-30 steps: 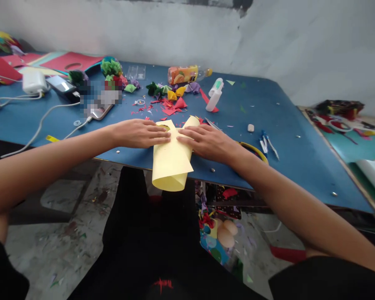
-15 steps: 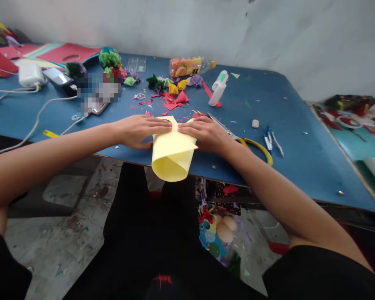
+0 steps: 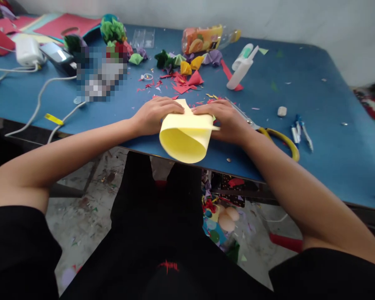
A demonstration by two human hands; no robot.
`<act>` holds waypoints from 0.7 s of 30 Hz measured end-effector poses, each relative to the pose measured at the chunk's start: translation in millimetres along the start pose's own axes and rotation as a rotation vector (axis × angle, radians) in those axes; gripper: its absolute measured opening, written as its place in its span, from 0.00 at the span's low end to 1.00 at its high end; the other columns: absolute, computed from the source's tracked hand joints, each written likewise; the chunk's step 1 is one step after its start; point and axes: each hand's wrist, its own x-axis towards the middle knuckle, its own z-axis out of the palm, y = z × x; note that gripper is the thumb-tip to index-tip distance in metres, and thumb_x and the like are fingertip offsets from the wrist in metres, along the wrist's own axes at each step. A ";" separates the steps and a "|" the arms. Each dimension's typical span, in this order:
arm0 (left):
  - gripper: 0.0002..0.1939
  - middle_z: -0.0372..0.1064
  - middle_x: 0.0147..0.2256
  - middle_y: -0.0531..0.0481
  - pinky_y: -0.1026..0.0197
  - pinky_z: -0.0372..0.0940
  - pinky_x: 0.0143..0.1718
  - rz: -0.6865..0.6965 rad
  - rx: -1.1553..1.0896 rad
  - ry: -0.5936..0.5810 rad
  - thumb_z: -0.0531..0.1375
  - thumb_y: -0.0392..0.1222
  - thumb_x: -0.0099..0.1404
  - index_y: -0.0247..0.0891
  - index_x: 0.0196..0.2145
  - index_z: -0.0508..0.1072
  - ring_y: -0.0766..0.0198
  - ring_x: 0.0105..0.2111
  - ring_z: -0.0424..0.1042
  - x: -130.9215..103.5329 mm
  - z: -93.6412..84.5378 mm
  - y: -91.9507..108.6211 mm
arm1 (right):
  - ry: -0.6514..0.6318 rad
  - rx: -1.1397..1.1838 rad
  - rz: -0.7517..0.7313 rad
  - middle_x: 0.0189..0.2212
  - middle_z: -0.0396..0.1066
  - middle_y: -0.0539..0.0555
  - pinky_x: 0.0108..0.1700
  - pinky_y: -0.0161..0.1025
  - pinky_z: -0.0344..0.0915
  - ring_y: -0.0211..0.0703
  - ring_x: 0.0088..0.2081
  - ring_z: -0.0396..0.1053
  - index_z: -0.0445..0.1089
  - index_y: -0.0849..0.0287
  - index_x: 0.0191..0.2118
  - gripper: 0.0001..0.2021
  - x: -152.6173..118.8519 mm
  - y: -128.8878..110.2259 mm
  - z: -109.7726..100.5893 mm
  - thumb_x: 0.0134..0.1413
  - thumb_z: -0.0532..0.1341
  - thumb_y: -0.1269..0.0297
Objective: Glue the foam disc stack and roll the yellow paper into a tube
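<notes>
A sheet of yellow paper (image 3: 187, 125) is curled over on itself at the table's front edge, its rounded loop facing me. My left hand (image 3: 158, 114) grips its left side, fingers closed over the top near the fold. On the right side, my right hand (image 3: 226, 118) presses the paper the same way, fingertips almost meeting those of the left. Both thumbs are mostly hidden. Beside and partly under my right hand lie scissors (image 3: 279, 139) with yellow handles.
Red paper scraps (image 3: 187, 81) and folded paper pieces (image 3: 190, 64) lie beyond my hands. Farther back are a plastic bottle (image 3: 206, 38) and a glue bottle (image 3: 242, 71). At right rest an eraser (image 3: 281, 111) and a compass (image 3: 301, 131). A white cable (image 3: 39, 98) crosses the left side.
The view has shifted, so the tabletop sits higher and further right. The yellow paper has tipped, its loop now opening more toward me, with both hands still on it.
</notes>
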 end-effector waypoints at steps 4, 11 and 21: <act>0.23 0.72 0.50 0.44 0.51 0.64 0.50 -0.018 0.044 -0.055 0.48 0.58 0.71 0.40 0.50 0.69 0.55 0.50 0.69 3.1 1.4 -5.5 | 0.031 0.059 0.032 0.49 0.74 0.54 0.56 0.51 0.59 0.47 0.50 0.71 0.67 0.56 0.49 0.18 0.8 -0.9 -0.2 0.52 0.63 0.60; 0.33 0.73 0.46 0.41 0.49 0.62 0.51 -0.092 -0.007 0.037 0.40 0.65 0.71 0.35 0.49 0.70 0.56 0.48 0.71 6.2 7.5 -1.7 | 0.074 0.081 0.111 0.46 0.74 0.59 0.52 0.47 0.65 0.47 0.49 0.71 0.69 0.56 0.47 0.16 0.5 3.3 -1.1 0.53 0.63 0.57; 0.19 0.76 0.43 0.48 0.55 0.67 0.46 0.171 0.088 0.396 0.47 0.53 0.74 0.38 0.47 0.70 0.62 0.45 0.73 5.4 -2.7 14.2 | 0.279 -0.053 -0.046 0.42 0.73 0.58 0.47 0.51 0.67 0.51 0.47 0.70 0.66 0.56 0.49 0.16 0.7 -21.2 -8.6 0.62 0.55 0.52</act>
